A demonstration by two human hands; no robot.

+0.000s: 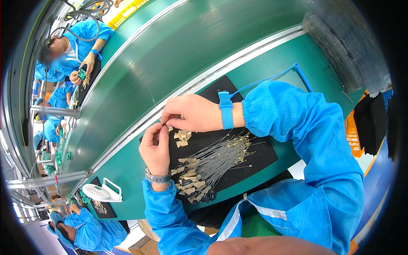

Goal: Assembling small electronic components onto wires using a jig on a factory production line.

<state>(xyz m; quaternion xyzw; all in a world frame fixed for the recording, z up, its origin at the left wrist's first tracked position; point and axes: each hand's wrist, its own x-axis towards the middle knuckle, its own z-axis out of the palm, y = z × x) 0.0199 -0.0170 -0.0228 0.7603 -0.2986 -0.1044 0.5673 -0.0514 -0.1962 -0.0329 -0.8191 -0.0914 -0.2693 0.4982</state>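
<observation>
My left hand (156,148), with a metal watch at the wrist, and my right hand (193,114), wearing a blue strap (226,111), meet fingertip to fingertip over the far left part of a black mat (259,158). Both are closed in a pinch; whatever lies between the fingertips is too small and covered to make out. Just beneath my right hand lie several loose tan pieces (182,137). Nearer me, a fanned bundle of thin grey cables (219,159) rests on the mat, with small gold-coloured ends on the right and tan tabs (191,180) on the left.
A green conveyor belt (170,53) runs beyond the metal rail (204,80) at the table's far edge. The blue coiled cord (303,78) stretches from my wrist strap. A white fan (102,192) stands at left. Co-workers in blue sit along the line, one (87,36) across the belt.
</observation>
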